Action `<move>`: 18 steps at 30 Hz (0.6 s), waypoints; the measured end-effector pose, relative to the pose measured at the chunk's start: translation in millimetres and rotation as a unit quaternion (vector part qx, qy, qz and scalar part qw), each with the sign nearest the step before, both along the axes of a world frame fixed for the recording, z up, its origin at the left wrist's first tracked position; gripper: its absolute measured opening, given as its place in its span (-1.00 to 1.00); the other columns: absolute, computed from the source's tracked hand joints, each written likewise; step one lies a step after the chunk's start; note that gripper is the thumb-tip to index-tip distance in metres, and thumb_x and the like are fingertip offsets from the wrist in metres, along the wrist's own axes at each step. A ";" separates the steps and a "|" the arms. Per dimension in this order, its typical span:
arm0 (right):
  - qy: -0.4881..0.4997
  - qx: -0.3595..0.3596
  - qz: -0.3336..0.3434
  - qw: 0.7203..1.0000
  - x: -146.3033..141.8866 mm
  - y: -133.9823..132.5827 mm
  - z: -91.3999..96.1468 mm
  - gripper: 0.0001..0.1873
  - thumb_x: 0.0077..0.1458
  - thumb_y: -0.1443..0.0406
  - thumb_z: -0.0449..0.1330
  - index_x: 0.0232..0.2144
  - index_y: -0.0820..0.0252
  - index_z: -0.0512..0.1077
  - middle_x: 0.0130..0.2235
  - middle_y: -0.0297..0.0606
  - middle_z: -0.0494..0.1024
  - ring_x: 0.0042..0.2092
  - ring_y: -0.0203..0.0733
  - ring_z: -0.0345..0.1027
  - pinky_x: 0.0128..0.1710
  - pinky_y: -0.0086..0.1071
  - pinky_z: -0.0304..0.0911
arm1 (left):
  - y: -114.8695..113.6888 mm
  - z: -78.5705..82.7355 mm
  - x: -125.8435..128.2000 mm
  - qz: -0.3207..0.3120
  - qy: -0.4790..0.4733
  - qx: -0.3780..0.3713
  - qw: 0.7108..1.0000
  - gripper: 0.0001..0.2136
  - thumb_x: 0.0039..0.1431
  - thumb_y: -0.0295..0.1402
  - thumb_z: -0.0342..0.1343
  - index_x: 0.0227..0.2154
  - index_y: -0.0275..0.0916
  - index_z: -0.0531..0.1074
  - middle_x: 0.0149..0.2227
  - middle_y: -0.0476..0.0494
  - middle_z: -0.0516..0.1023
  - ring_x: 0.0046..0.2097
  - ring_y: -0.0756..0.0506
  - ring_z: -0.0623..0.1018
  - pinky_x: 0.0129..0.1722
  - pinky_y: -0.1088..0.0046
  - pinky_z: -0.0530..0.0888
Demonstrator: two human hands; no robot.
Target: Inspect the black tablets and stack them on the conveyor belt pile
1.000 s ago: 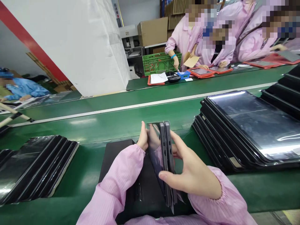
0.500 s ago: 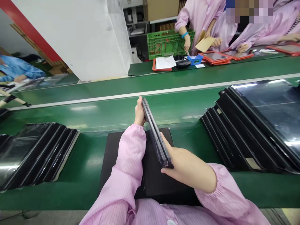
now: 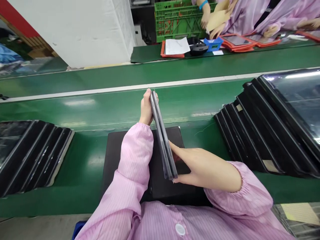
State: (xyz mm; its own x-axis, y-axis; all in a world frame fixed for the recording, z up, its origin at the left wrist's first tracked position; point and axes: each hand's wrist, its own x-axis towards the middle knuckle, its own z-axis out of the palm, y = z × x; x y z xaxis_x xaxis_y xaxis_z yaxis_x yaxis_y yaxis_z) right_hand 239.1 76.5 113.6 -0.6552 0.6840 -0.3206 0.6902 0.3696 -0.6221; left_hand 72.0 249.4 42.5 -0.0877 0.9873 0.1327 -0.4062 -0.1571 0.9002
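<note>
Two thin grey tablets [image 3: 161,133] are pressed flat against each other and held on edge above a black mat [image 3: 115,150] on the green bench. My left hand [image 3: 145,108] grips their far end, fingers wrapped over the top corner. My right hand [image 3: 197,165] clasps their near end, with its fingers along the right face and the thumb under the corner. Both arms wear pink sleeves.
A fanned stack of black tablets in film [image 3: 32,153] lies at the left, and a larger one [image 3: 275,123] at the right. A green conveyor belt [image 3: 100,76] runs behind. Beyond it are a green crate [image 3: 175,16], papers, red-cased tablets [image 3: 240,40] and other people's hands [image 3: 205,20].
The pair of tablets went from open and upright near my chest to closed together and stretched away from me. My view has tilted downward.
</note>
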 end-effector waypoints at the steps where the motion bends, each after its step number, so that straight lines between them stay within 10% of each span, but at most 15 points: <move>1: 0.001 -0.003 0.001 1.000 0.2 0.2 1.0 0.11 0.03 0.32 0.40 0.44 0.25 -0.16 0.04 -0.06 0.58 -0.01 0.07 0.52 -0.11 -0.17 0.44 | -0.4 0.5 0.4 0.003 0.003 -0.002 1.000 -0.50 0.30 0.08 -0.09 -0.57 -0.20 0.35 -0.60 0.01 0.27 -0.58 0.05 0.31 -0.56 0.56 0.32; 18: -0.002 -0.010 0.011 1.000 4.6 -2.8 5.6 0.15 -0.01 0.17 0.44 0.43 0.28 -0.12 0.15 0.03 0.50 0.06 0.15 0.47 -0.05 -0.15 0.43 | -2.2 1.9 0.8 0.010 0.048 0.055 0.997 -0.45 0.30 0.15 -0.16 -0.53 -0.21 0.38 -0.57 -0.01 0.23 -0.55 0.02 0.32 -0.52 0.49 0.32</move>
State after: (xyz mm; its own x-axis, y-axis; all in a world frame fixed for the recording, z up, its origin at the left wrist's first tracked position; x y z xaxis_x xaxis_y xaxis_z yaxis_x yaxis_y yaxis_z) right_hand 243.7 73.7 119.2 -0.6688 0.6625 -0.3373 0.6844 0.3716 -0.6273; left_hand 72.9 247.2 44.4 -0.0890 0.9645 0.2488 -0.3143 -0.2642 0.9118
